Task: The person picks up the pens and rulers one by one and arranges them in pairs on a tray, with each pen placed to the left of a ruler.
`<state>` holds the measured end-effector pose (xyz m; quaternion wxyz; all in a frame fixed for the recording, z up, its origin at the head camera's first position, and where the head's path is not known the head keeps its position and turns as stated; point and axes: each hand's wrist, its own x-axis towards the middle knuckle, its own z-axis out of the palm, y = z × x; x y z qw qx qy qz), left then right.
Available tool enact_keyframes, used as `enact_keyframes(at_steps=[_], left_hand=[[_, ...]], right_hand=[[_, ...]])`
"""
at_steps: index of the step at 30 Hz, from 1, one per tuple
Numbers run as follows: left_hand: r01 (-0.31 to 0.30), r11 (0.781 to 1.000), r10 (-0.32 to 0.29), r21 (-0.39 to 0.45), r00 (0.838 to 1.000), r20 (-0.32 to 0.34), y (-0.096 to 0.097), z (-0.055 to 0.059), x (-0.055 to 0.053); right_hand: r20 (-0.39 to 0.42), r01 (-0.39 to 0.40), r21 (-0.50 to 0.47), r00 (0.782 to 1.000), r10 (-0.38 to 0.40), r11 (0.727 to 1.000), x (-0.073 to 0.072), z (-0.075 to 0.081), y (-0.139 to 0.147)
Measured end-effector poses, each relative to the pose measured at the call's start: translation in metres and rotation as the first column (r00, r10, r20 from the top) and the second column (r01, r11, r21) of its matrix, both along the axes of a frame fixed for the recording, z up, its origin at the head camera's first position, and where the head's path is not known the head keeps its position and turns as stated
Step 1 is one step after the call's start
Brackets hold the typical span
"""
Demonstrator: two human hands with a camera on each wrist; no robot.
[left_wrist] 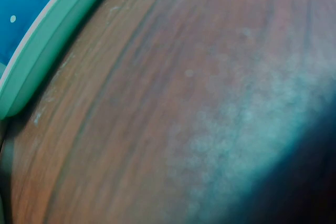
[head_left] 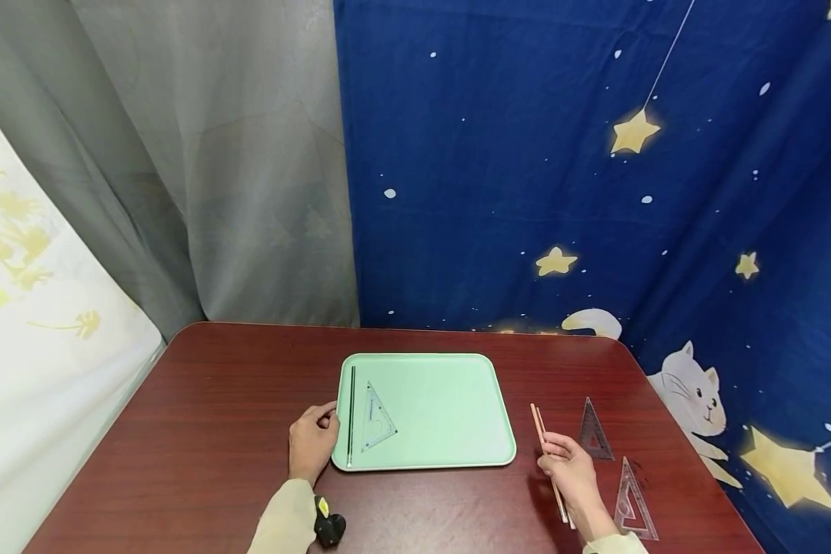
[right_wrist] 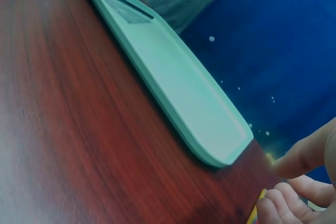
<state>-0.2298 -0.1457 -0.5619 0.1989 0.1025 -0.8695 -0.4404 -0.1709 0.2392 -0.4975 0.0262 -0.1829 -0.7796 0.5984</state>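
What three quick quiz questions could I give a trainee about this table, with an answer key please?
1. Multiple choice: in the head view, along which side of the pale green rectangular tray does the long thin dark rod lie?
a) left
b) right
c) far

2. True or false: the right hand holds the rod.

3. Count: how many transparent triangular set squares lie off the tray, on the reddish-brown wood-grain table?

Key:
1. a
2. False; it holds thin light-coloured sticks.
3. Two.
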Motion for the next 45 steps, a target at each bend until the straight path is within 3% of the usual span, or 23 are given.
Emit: enact_keyframes(at_steps=[9,24,37,40,45], left_hand=[[-0.003,1.0,0.003,0.0,1.0,-0.004,0.0,0.002,0.001],[-0.002,1.0,0.002,-0.001,1.0,-0.01,-0.001,0.003,0.001],[0.0,1.0,0.0,0.003,1.0,-0.01,0.0,0.003,0.0],[0.0,1.0,0.001,0.003,1.0,-0.009,0.001,0.004,0.001],[0.003,1.0,-0.003,0.001,1.0,-0.004,0.0,0.001,0.001]], right_hand=[[0.056,-0.028,0.126,0.998,0.021,0.992,0.012,-0.004,0.015],[0.122,-0.076,0.235,0.991,0.048,0.969,0.024,-0.016,0.025],[0.111,-0.074,0.283,0.993,0.044,0.956,0.026,-0.021,0.028],[0.115,-0.083,0.323,0.992,0.048,0.943,0.027,-0.019,0.028],[0.127,-0.108,0.466,0.99,0.054,0.878,0.027,-0.015,0.026]])
